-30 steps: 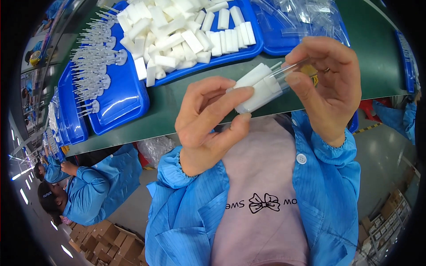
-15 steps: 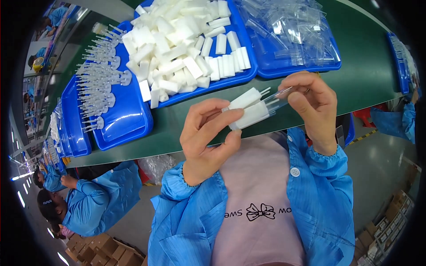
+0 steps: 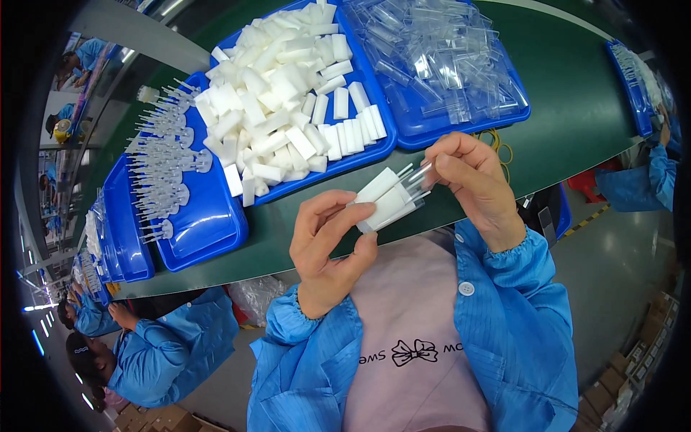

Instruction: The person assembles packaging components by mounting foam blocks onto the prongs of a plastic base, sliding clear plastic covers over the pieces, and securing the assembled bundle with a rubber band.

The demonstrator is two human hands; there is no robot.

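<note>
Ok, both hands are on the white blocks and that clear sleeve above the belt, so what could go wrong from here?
1. The white foam blocks are pinched only at one end by the left hand, so one might slip out and fall.
2. The right hand holds the clear sleeve by its fingertips; pushing at an angle could crumple it.
3. The work is held off the green belt, over the lap, so a dropped part would likely miss the blue trays.
</note>
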